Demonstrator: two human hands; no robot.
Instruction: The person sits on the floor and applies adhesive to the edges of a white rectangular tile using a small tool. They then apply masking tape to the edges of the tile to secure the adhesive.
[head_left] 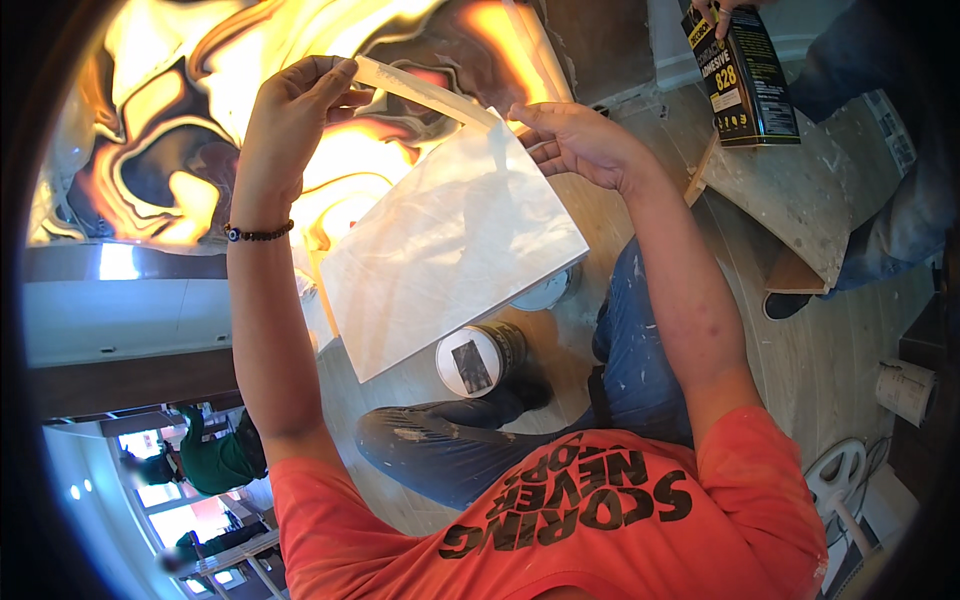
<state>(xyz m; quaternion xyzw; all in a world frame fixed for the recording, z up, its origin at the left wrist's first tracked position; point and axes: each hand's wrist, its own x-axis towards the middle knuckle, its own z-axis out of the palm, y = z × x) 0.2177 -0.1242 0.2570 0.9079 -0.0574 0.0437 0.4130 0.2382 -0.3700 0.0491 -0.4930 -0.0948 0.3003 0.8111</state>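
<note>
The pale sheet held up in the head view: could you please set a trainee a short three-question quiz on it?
1. True or false: both the left hand and the right hand grip the pale sheet.
2. What lies on the floor below the sheet? A) a round tin B) a hammer C) a broom
3. Fill in: another person's hand holds a black ___ at the upper right.

Key: 1 true; 2 A; 3 can.

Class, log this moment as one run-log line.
left hand: holds strip | right hand: holds strip, sheet | tin: below
</note>
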